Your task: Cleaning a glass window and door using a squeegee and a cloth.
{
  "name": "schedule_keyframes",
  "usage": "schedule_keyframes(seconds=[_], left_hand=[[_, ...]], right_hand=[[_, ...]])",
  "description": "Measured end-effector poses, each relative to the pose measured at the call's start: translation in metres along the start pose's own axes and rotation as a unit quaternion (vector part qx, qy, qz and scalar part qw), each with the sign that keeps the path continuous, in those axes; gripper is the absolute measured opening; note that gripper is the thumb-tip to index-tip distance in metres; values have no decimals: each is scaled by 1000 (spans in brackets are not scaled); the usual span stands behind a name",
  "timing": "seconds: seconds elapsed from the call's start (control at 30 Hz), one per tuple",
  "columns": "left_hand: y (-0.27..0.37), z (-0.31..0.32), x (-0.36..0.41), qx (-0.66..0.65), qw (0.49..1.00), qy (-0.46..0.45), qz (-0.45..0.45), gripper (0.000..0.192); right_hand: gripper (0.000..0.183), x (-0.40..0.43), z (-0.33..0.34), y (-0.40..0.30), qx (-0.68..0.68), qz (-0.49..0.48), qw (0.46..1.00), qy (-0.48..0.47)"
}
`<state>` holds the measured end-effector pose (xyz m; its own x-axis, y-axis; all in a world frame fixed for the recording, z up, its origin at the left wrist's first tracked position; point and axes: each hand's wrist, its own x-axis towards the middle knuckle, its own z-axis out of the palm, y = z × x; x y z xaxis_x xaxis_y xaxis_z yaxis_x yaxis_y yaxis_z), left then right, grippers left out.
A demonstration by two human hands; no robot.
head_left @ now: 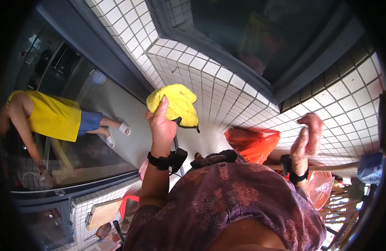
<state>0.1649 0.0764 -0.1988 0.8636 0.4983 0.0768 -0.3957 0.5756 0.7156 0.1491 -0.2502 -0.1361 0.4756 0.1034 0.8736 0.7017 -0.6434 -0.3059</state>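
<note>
My left hand (163, 124) grips a yellow towelling cloth (175, 105) with a dark edging, thumb pressed on its near side. The cloth is bunched up and hangs in the air before a white tiled wall (196, 78). On the other side, my right hand (309, 136) is raised near the tiles, fingers bent and thumb apart, with nothing seen in it. Above the wall, a window pane (230, 34) sits in a dark grey frame (211, 47), and it dimly reflects yellow and reddish shapes. Both wrists wear black straps.
A red plastic bag (255, 142) lies low against the wall. Through the doorway at left, a person in a yellow top (53, 114) bends forward. A wooden pole (334, 167) and a pink basin (320, 191) are at right. A wooden board (105, 213) leans at lower left.
</note>
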Motion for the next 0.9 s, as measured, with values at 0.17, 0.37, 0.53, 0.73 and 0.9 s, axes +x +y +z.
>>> schedule_keyframes(seconds=[0.17,0.37,0.53,0.73,0.9], left_hand=[[-11,4,19,14,997,-76,-1,30],[-9,41,67,-178,972,-130,-76,49],[-42,52,143,-121,984,-82,-97,56],[-79,46,225,-69,992,-63,-85,65],[-71,65,230,7,981,-85,-176,71]], right_hand=[[41,6,-15,30,-89,34,989,115],[53,25,0,69,-226,-31,952,202],[48,22,-6,76,-316,-78,938,116],[52,22,-2,75,-324,-91,934,118],[57,25,0,77,-341,-86,927,132]])
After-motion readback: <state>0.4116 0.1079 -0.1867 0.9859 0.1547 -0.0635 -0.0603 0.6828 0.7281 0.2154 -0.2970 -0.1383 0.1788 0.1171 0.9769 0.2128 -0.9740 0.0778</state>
